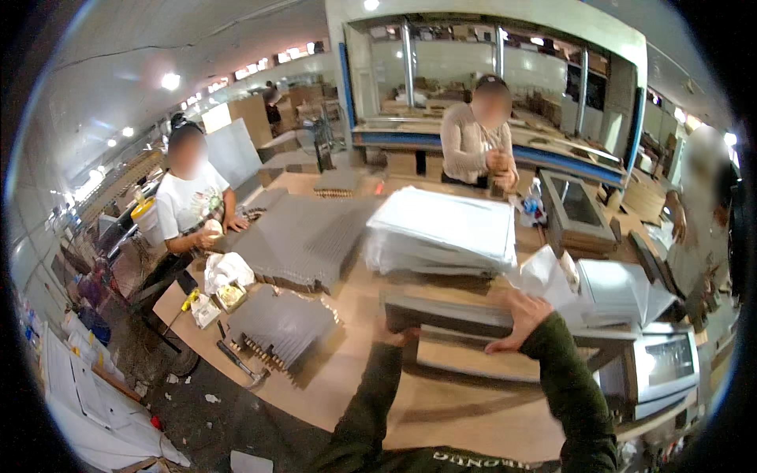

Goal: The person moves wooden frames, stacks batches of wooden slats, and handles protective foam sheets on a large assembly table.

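A long, narrow grey-brown wooden board [445, 316] is held up on edge in front of me, between my two hands. My left hand [393, 334] is closed around its left end, with most of the fingers hidden behind it. At the other end my right hand [523, 317] grips it, fingers over the top and thumb on the near side. Just below lies a wooden frame [473, 372] with grey edges, flat on the wooden table [367, 394]. Beyond the board sits a stack of white-wrapped panels [441, 225].
Stacks of grey slats [284, 327] and larger grey panels [307, 229] cover the left side. A hammer [243, 364] lies near the table edge. Glazed door frames [666, 364] stand at right. Co-workers stand at the far left [189, 193], across [473, 142] and right [702, 213].
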A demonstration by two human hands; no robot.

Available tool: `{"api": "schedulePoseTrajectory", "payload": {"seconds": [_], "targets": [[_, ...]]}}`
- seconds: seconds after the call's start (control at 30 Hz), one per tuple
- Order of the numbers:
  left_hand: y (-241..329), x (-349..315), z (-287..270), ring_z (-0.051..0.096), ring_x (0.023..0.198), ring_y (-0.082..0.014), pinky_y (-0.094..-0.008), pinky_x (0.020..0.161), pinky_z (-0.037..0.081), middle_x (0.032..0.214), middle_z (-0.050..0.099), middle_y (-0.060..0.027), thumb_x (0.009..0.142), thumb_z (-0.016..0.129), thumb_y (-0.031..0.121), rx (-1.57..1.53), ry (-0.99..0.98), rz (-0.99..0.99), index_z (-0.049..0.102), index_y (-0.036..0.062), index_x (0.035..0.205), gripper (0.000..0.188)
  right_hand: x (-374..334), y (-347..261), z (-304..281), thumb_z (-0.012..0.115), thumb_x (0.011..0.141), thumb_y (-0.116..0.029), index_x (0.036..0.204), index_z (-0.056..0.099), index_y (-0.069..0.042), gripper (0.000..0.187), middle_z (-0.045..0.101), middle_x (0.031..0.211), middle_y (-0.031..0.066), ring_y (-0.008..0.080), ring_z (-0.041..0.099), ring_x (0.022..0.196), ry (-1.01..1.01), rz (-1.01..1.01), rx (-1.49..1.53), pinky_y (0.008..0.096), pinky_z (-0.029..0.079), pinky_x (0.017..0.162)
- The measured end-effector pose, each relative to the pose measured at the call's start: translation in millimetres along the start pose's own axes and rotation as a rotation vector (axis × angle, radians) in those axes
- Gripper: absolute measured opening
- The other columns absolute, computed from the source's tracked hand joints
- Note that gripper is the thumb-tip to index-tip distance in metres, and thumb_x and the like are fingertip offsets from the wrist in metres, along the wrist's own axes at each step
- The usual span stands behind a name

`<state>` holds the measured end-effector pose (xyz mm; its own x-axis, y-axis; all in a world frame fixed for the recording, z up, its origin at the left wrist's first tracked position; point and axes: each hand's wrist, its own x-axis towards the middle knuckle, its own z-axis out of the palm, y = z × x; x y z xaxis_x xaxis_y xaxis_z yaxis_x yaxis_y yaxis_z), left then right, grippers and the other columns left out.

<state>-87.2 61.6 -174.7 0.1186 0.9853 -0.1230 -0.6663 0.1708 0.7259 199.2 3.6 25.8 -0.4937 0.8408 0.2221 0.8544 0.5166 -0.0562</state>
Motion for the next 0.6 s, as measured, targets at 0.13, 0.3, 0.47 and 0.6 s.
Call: {"api": "schedulePoseTrajectory", "payload": {"seconds": [0.13,0.3,0.47,0.6], "targets": [[-39,-6,-34,0.050,0.101,-0.0248,-0.0433,0.072,0.051,0.119,0.043,-0.0155,0.077,0.064,0.014,0.341,-0.012,0.564,0.047,0.0056,0.114,0.042,-11,30,12,0.077,0.049,-0.048,0.110,0.050,-0.015,0.074,0.061,0.086,0.0115,0.0293,0.060,0.082,-0.115,0.090,0.003,0.0394,0.048,0.070],[-64,-57,-59,0.048,0.088,-0.0208,-0.0305,0.061,0.046,0.091,0.050,-0.0039,0.081,0.058,0.016,-0.044,0.253,0.028,0.054,0.0137,0.103,0.023,-98,127,-9,0.078,0.049,-0.039,0.093,0.057,-0.013,0.056,0.063,0.077,0.0088,0.0280,0.060,0.078,-0.272,0.403,-0.250,0.0396,0.048,0.066],[-186,-53,-56,0.053,0.088,-0.0243,-0.0343,0.068,0.045,0.098,0.055,-0.0121,0.084,0.052,0.017,-0.538,-0.448,-0.804,0.054,0.0047,0.099,0.019,-118,121,-31,0.079,0.046,-0.037,0.085,0.057,-0.016,0.050,0.059,0.062,0.0064,0.0275,0.060,0.066,-0.167,0.385,-0.199,0.0386,0.047,0.062],[-219,-65,-15,0.053,0.089,-0.0310,-0.0465,0.093,0.044,0.094,0.055,-0.0173,0.081,0.054,0.009,-0.549,-0.267,-0.729,0.052,-0.0002,0.089,0.012,-100,35,-69,0.080,0.046,-0.041,0.089,0.054,-0.017,0.056,0.056,0.055,0.0041,0.0257,0.059,0.056,-0.078,0.266,-0.016,0.0369,0.046,0.055]]}}
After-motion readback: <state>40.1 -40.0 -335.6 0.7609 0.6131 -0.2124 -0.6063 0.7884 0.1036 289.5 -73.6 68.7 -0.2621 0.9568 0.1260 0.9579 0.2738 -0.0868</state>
